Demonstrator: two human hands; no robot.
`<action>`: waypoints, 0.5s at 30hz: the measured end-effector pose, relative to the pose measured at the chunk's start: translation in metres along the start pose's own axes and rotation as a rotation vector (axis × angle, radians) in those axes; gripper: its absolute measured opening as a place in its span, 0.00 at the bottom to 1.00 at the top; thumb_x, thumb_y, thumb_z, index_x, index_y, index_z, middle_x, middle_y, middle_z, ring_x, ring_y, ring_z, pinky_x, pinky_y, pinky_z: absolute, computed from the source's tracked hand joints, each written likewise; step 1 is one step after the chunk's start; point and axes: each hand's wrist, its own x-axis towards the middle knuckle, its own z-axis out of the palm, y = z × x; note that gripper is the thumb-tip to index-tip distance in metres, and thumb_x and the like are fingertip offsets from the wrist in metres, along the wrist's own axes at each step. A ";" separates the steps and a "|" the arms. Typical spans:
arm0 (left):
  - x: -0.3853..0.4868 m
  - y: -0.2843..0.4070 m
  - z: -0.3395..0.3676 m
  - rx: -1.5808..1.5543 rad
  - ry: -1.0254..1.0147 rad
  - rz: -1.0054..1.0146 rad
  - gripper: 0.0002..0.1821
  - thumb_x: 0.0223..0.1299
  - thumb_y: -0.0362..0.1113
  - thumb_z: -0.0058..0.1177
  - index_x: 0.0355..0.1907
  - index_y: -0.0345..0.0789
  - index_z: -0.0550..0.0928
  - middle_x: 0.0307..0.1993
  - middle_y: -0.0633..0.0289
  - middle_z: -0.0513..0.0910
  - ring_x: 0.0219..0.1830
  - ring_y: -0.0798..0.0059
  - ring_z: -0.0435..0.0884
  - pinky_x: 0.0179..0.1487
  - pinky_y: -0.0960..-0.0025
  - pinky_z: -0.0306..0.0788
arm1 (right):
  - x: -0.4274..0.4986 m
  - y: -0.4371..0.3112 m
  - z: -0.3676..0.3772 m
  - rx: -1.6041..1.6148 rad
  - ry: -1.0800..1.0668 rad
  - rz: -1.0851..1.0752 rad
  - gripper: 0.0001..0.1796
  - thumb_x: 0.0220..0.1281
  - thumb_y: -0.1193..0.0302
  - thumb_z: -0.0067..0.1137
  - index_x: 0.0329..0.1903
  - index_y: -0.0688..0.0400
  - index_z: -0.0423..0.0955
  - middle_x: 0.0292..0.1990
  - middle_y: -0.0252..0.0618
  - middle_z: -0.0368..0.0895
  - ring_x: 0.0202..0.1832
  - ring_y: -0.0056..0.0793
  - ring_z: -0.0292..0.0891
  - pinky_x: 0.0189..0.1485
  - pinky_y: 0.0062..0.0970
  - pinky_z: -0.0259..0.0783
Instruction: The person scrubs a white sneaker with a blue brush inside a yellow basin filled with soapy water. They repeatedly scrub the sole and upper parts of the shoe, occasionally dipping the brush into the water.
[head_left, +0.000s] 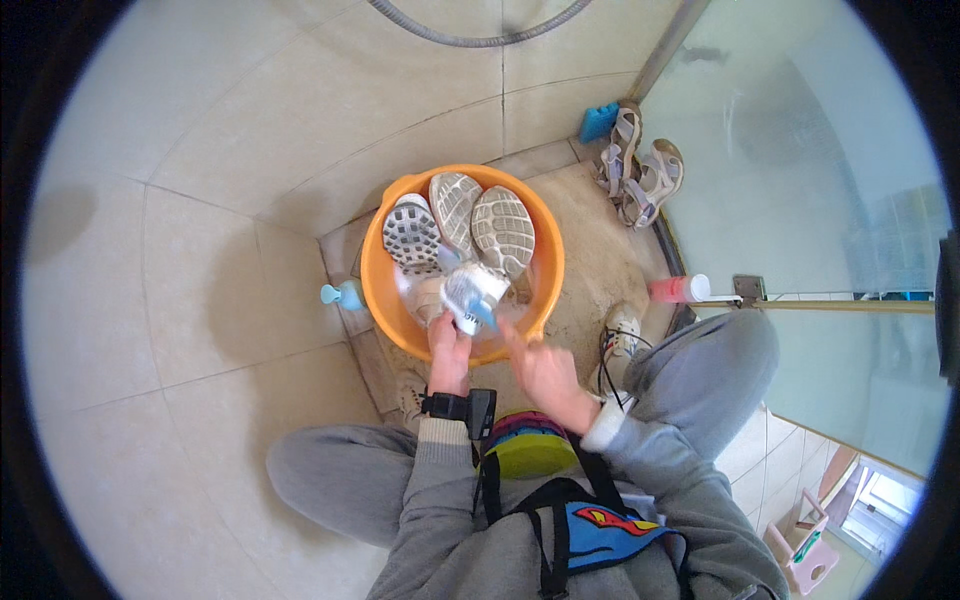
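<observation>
An orange plastic basin (553, 262) stands on the floor before me. My left hand (450, 351) grips a wet white shoe (455, 289) over its near side. My right hand (541, 367) holds a light blue brush (484, 311) against that shoe; both are blurred, and the bristles are hidden. Behind them, a shoe with a dark-studded sole (411, 234) leans sole-up in the basin. Beside it are two shoes with beige soles, one in the middle (453, 206) and one on the right (503, 225). White suds show around them.
A light blue bottle (345, 295) stands left of the basin. On the right are a pink bottle (670, 289), strapped sandals (654, 182), a blue plastic block (598, 123) and a glass door (802, 172). A grey hose (480, 40) hangs above. My shod right foot (621, 337) is near the basin.
</observation>
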 end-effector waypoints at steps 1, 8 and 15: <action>0.004 0.001 0.001 -0.026 -0.019 0.011 0.09 0.68 0.31 0.46 0.47 0.31 0.76 0.45 0.59 0.80 0.46 0.70 0.79 0.52 0.65 0.75 | 0.000 0.003 0.000 0.031 0.098 0.023 0.28 0.61 0.70 0.51 0.66 0.51 0.64 0.24 0.47 0.80 0.19 0.44 0.78 0.19 0.43 0.71; 0.003 0.004 0.003 -0.029 -0.024 -0.132 0.06 0.68 0.32 0.49 0.42 0.32 0.77 0.42 0.61 0.79 0.46 0.72 0.78 0.53 0.70 0.73 | 0.024 0.016 0.019 0.433 0.152 0.095 0.26 0.61 0.75 0.52 0.63 0.51 0.67 0.38 0.54 0.79 0.35 0.53 0.78 0.34 0.45 0.74; -0.012 0.010 0.015 0.007 -0.063 -0.051 0.17 0.64 0.28 0.52 0.54 0.31 0.69 0.52 0.58 0.75 0.52 0.70 0.76 0.54 0.67 0.72 | 0.018 0.018 0.001 0.557 0.352 0.177 0.27 0.61 0.73 0.51 0.65 0.51 0.66 0.35 0.57 0.78 0.29 0.54 0.78 0.31 0.45 0.74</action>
